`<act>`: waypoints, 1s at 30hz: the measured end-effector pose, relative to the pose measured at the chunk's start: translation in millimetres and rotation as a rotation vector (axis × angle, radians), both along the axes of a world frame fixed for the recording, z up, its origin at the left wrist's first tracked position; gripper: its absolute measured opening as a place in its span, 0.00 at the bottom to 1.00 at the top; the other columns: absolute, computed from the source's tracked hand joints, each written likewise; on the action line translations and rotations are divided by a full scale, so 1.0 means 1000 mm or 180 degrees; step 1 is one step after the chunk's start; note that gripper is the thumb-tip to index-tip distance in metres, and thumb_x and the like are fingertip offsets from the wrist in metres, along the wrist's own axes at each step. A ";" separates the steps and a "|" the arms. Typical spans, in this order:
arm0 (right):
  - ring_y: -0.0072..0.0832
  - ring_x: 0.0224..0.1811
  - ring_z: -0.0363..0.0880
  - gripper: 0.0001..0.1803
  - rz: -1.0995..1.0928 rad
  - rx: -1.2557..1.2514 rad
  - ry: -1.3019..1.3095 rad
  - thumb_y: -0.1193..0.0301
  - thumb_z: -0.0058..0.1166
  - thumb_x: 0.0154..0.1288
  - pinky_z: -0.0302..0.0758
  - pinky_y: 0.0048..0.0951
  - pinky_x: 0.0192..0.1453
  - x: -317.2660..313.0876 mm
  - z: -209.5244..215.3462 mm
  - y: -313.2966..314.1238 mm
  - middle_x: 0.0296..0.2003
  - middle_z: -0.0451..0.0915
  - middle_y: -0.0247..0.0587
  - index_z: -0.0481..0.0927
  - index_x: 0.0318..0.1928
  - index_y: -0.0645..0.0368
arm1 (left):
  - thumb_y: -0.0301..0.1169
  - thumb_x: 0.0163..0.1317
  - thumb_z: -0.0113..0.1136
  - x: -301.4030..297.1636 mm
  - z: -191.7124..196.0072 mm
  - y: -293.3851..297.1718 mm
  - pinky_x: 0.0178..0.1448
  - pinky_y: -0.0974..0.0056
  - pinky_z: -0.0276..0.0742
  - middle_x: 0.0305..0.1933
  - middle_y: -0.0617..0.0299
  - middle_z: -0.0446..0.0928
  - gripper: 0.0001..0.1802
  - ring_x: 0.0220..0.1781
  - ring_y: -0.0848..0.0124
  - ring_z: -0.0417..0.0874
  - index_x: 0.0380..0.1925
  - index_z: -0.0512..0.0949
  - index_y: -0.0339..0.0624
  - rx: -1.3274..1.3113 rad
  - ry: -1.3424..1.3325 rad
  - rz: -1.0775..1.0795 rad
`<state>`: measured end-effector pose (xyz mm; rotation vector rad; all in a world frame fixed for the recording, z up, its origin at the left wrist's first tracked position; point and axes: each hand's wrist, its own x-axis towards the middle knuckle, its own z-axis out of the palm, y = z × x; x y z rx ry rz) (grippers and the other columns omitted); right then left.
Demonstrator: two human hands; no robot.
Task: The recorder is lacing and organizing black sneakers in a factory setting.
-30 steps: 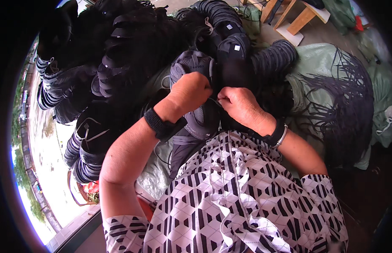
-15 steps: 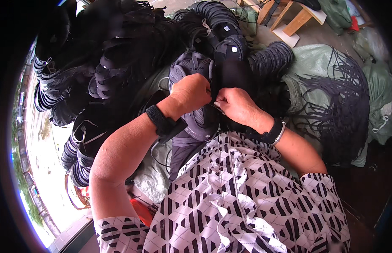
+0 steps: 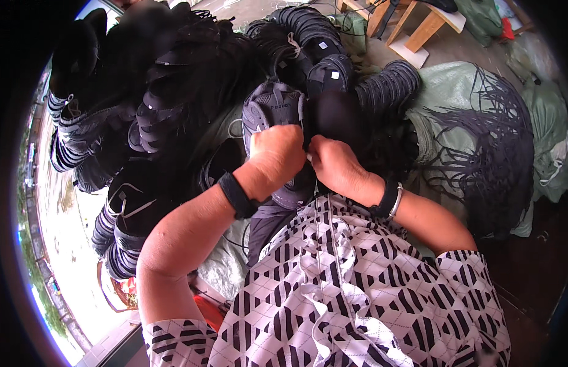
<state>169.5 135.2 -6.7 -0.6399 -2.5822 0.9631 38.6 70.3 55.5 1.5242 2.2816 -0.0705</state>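
A dark grey shoe upper (image 3: 283,110) with mesh panels lies over my lap, its tongue end pointing away from me. My left hand (image 3: 278,150) rests across its middle, fingers curled in at its right edge; what they grip is hidden. Close beside it, my right hand (image 3: 339,162) is closed in a pinch, thumb toward the left hand. Something small and pale shows at those fingertips, too little to name. Black bands circle both wrists, and a light bracelet sits by the right one.
Stacked dark shoe uppers (image 3: 186,79) heap up at the left and ahead. Another row of nested uppers (image 3: 391,85) lies right of centre. Dark laces (image 3: 498,134) hang over a pale green sack (image 3: 449,82). A wooden stool (image 3: 421,33) stands at the far right.
Both hands have come slightly nearer to me, the left one turning so that its back covers more of the upper. The right hand's fingers have curled in further.
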 end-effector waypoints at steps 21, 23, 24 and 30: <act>0.22 0.21 0.76 0.07 -0.0625 -0.4231 -0.0669 0.73 0.49 0.64 0.71 0.26 0.18 -0.006 0.005 0.013 0.24 0.77 0.38 0.75 0.35 0.66 | 0.30 0.50 0.56 -0.007 -0.017 -0.024 0.41 0.60 0.78 0.31 0.51 0.82 0.12 0.35 0.57 0.84 0.34 0.81 0.40 0.0825 -0.1282 0.0600; 0.24 0.18 0.75 0.07 -0.0818 -0.4731 -0.0603 0.73 0.49 0.63 0.71 0.27 0.17 -0.010 0.006 0.016 0.22 0.77 0.39 0.76 0.33 0.65 | 0.29 0.50 0.56 -0.007 -0.017 -0.029 0.40 0.61 0.78 0.31 0.52 0.82 0.12 0.34 0.58 0.84 0.35 0.81 0.40 0.0919 -0.1414 0.0625; 0.24 0.18 0.75 0.07 -0.0815 -0.4735 -0.0595 0.73 0.49 0.63 0.71 0.27 0.17 -0.010 0.007 0.016 0.22 0.77 0.39 0.76 0.33 0.65 | 0.29 0.50 0.56 -0.004 -0.017 -0.031 0.41 0.61 0.78 0.31 0.52 0.82 0.12 0.35 0.58 0.84 0.36 0.81 0.39 0.0968 -0.1338 0.0581; 0.44 0.33 0.81 0.07 0.0199 -0.1537 -0.0596 0.73 0.55 0.57 0.76 0.40 0.33 -0.006 0.021 0.018 0.25 0.79 0.47 0.75 0.33 0.64 | 0.32 0.52 0.55 0.002 -0.013 -0.039 0.44 0.55 0.78 0.33 0.50 0.81 0.13 0.39 0.53 0.82 0.37 0.81 0.44 0.1102 -0.1343 0.0649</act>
